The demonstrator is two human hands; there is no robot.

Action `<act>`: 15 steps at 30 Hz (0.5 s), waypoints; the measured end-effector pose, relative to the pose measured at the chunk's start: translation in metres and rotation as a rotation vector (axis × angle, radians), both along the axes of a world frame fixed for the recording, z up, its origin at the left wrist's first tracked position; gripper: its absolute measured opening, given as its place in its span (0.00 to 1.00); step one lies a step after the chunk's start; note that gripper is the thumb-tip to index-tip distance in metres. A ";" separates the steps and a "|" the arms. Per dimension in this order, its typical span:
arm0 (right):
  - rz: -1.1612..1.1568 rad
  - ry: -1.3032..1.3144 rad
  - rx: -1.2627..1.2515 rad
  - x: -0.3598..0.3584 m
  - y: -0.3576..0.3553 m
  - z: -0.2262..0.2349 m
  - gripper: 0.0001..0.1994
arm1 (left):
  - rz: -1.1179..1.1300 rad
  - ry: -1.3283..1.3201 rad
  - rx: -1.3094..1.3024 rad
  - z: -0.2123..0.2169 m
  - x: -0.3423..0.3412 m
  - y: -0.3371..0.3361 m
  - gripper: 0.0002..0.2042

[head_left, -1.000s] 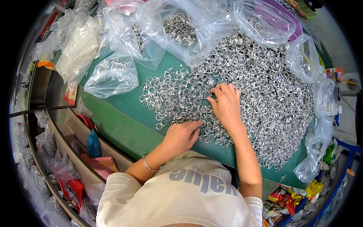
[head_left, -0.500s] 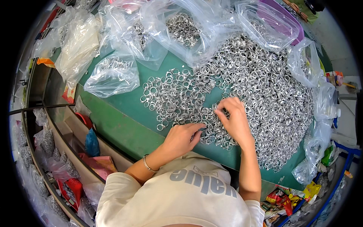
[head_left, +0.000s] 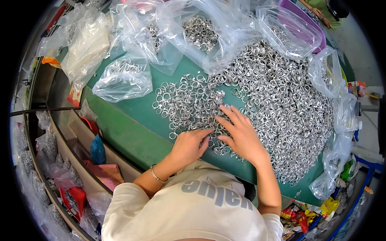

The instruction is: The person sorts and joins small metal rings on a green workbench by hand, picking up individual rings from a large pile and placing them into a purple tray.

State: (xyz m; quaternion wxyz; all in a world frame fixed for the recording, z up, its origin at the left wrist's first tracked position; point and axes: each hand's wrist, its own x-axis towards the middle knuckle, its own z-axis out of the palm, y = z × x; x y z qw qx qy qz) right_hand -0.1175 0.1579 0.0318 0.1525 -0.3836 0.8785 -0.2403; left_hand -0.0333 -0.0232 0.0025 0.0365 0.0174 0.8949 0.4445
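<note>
Many silvery metal rings (head_left: 187, 104) lie loose on a green table (head_left: 138, 110), and a far larger heap of them (head_left: 289, 108) spreads to the right. My left hand (head_left: 188, 145), with a bangle on its wrist, rests at the near edge of the smaller spread. Its fingers are curled with thumb and forefinger drawn toward each other; whatever lies between them is hidden. Over the rings between the two groups is my right hand (head_left: 243, 136), palm down, its fingers spread apart and its fingertips at the rings.
Clear plastic bags of rings (head_left: 122, 78) line the far side, one wide open (head_left: 201, 56). A purple bin (head_left: 317, 38) stands far right, near another person's hand (head_left: 317, 13). To the left are drawers (head_left: 74, 148) with a red scoop-like container (head_left: 74, 201). Crumpled plastic (head_left: 333, 160) edges the right.
My right hand has opened from a pinch and come slightly nearer and left, fingers now spread. A small clump of rings now lies beyond its fingertips. My left hand has shifted slightly left.
</note>
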 end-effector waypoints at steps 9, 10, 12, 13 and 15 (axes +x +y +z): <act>-0.205 0.225 -0.150 -0.033 -0.039 -0.025 0.24 | -0.016 0.004 -0.020 0.005 -0.006 0.003 0.10; -0.146 0.290 -0.107 -0.026 -0.044 -0.025 0.25 | -0.022 0.007 -0.029 0.004 -0.006 0.001 0.10; -0.061 0.142 -0.080 -0.015 -0.037 -0.016 0.24 | -0.024 0.010 -0.036 -0.002 -0.004 -0.001 0.10; -0.019 0.068 -0.064 -0.010 -0.030 -0.010 0.24 | -0.011 0.021 -0.015 -0.003 -0.003 -0.001 0.10; 0.053 0.030 -0.023 -0.003 -0.013 0.004 0.19 | 0.010 0.043 0.031 -0.004 -0.002 -0.002 0.09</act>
